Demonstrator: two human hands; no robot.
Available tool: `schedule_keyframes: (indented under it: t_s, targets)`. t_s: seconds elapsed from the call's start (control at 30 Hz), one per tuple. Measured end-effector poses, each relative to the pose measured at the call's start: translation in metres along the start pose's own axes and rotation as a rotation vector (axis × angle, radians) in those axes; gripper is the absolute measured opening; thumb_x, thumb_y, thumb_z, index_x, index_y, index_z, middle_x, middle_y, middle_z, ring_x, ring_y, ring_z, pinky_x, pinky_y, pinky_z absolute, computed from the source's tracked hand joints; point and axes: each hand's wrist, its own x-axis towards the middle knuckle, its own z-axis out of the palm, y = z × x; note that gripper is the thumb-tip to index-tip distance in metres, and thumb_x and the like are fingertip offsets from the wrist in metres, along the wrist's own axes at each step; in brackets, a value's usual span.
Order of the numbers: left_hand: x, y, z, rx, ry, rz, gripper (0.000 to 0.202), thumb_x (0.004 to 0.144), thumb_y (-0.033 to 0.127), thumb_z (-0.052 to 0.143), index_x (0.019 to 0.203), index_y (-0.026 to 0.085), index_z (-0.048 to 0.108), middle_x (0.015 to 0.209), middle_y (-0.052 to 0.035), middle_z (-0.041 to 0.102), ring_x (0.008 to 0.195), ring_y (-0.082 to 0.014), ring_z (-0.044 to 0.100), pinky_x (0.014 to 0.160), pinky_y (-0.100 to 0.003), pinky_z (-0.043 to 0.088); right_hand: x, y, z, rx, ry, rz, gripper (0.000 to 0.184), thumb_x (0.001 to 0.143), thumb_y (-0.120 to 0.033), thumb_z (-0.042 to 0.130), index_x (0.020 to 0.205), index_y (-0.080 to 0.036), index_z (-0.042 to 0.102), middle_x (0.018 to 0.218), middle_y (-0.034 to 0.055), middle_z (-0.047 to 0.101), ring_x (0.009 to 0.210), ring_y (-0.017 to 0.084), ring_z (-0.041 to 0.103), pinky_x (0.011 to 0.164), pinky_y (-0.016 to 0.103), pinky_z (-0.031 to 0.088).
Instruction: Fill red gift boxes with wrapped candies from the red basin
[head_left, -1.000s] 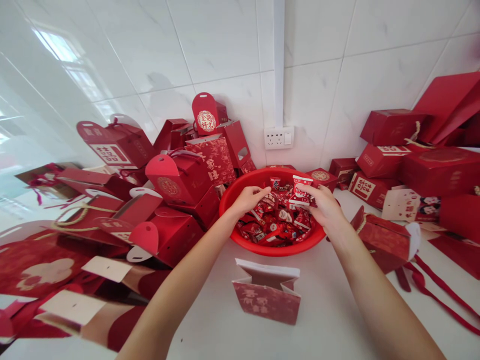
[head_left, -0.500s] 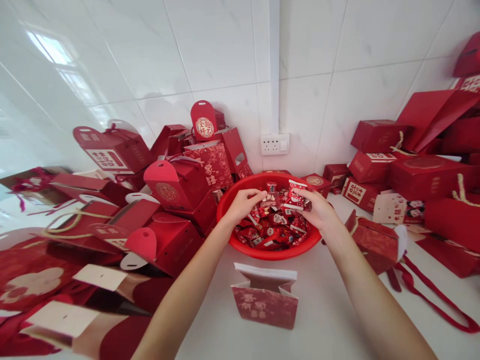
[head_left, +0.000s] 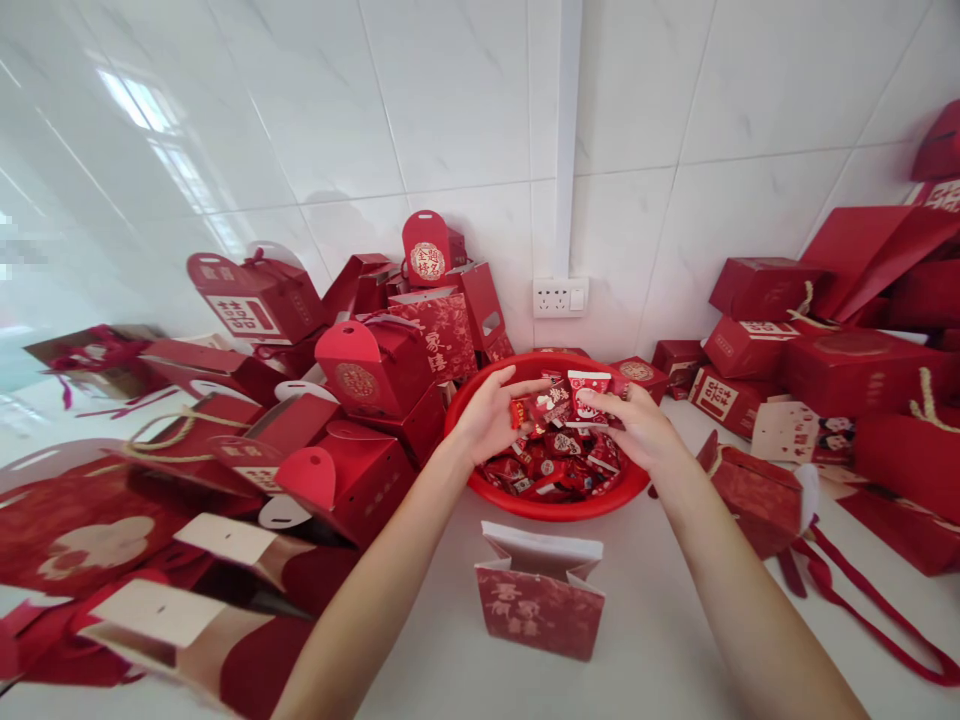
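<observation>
In the head view, my right hand [head_left: 641, 425] is over the red plastic basin [head_left: 559, 510], closed on a red-and-white wrapped candy [head_left: 588, 398]. A darker red packet [head_left: 553, 402] with white print is beside that candy, close to the fingers of both hands. My left hand [head_left: 491, 415] is at the basin's left side with its fingers apart; a small red-orange wrapper [head_left: 519, 413] shows by its fingers. Beneath both hands the basin holds many wrapped candies [head_left: 559, 465]. In front of it an open red paper gift bag [head_left: 538, 610] stands upright, its top gaping.
Red gift boxes [head_left: 375, 370] and bags with rope handles [head_left: 172, 450] crowd the left side. More red boxes [head_left: 757, 345] are stacked at the right, near a loose red ribbon [head_left: 885, 630]. A wall socket [head_left: 560, 298] is behind the basin.
My left hand has opened from a pinch on a packet, its fingers now spread. The right hand still holds the red-and-white candy, and the darker packet now lies against it. The view has shifted slightly left.
</observation>
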Motion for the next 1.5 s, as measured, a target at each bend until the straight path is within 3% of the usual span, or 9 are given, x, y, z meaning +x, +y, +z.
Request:
schedule_keyframes:
  t_s: [0.1,0.23,0.37,0.5,0.83,1.07,1.2,1.33,1.5]
  targets:
    - [-0.023,0.012,-0.002,-0.093,-0.013,-0.018,0.052,0.081,0.034,0.044,0.117,0.01,0.072,0.113,-0.0174,0.073,0.096,-0.0221,0.068,0.071,-0.027,0.051,-0.012,-0.015,0.005,-0.029,-0.009,-0.11,0.038,0.048,-0.032,0.096,0.079,-0.021,0.079,0.073,0.0009,0.079,0.069,0.021,0.075,0.07,0.033,0.063]
    - [-0.058,0.016,-0.001,-0.038,-0.101,0.123,0.043,0.064,0.015,0.056,0.102,0.013,0.075,0.111,-0.0135,0.075,0.1,-0.0232,0.068,0.082,-0.03,0.053,-0.043,-0.041,0.014,-0.075,-0.051,-0.278,0.03,0.052,-0.034,0.096,0.075,-0.023,0.079,0.07,-0.0008,0.078,0.07,0.021,0.075,0.077,0.037,0.064]
    - [-0.098,0.014,0.009,0.125,-0.272,0.255,0.032,0.075,0.007,0.071,0.105,0.017,0.076,0.109,-0.0097,0.077,0.096,-0.0209,0.071,0.085,-0.03,0.056,-0.076,-0.06,0.023,-0.111,-0.064,-0.442,0.022,0.059,-0.031,0.094,0.07,-0.023,0.077,0.07,-0.0015,0.076,0.069,0.021,0.074,0.076,0.042,0.065]
    - [-0.12,0.008,0.021,0.223,-0.304,0.308,0.025,0.08,0.012,0.079,0.104,0.019,0.08,0.097,-0.0071,0.08,0.093,-0.0221,0.075,0.08,-0.03,0.06,-0.097,-0.065,0.027,-0.133,-0.063,-0.521,0.018,0.064,-0.027,0.092,0.072,-0.023,0.077,0.072,0.0004,0.077,0.072,0.024,0.075,0.075,0.047,0.065]
    - [-0.116,-0.008,0.023,0.615,-0.391,0.357,0.022,0.081,0.019,0.08,0.102,0.022,0.084,0.107,-0.0094,0.079,0.111,-0.0253,0.071,0.091,-0.03,0.059,-0.112,-0.07,0.024,-0.176,0.017,-0.64,0.018,0.065,-0.027,0.093,0.071,-0.025,0.076,0.073,-0.0001,0.074,0.072,0.021,0.07,0.074,0.044,0.062]
    - [-0.121,0.006,0.007,0.837,-0.47,0.498,0.019,0.088,0.011,0.069,0.097,0.021,0.082,0.128,-0.0099,0.071,0.112,-0.0225,0.069,0.098,-0.033,0.055,-0.109,-0.065,0.017,-0.265,-0.07,-0.623,0.009,0.077,-0.025,0.086,0.082,-0.027,0.079,0.078,0.0003,0.075,0.077,0.021,0.071,0.071,0.038,0.062]
    - [-0.125,0.016,-0.002,1.097,-0.366,0.49,0.018,0.09,0.012,0.066,0.094,0.02,0.082,0.118,-0.0086,0.07,0.102,-0.019,0.068,0.085,-0.025,0.052,-0.113,-0.064,0.016,-0.521,-0.131,-0.555,0.019,0.081,-0.025,0.082,0.1,-0.029,0.079,0.087,-0.001,0.076,0.081,0.02,0.071,0.069,0.031,0.059]
    - [-0.124,0.019,-0.006,1.18,-0.379,0.418,0.019,0.095,0.021,0.063,0.093,0.017,0.082,0.091,-0.0046,0.07,0.075,-0.013,0.063,0.069,-0.021,0.046,-0.117,-0.064,0.025,-0.813,-0.254,-0.532,0.011,0.086,-0.028,0.076,0.096,-0.028,0.078,0.095,-0.0011,0.077,0.086,0.021,0.071,0.075,0.029,0.057]
    - [-0.123,0.019,-0.009,1.106,-0.346,0.317,0.024,0.082,0.032,0.08,0.102,0.019,0.081,0.098,-0.0034,0.074,0.083,-0.0169,0.067,0.075,-0.022,0.048,-0.115,-0.054,0.038,-1.062,-0.386,-0.439,0.01,0.091,-0.023,0.065,0.096,-0.025,0.073,0.086,-0.0027,0.075,0.078,0.017,0.068,0.068,0.026,0.051]
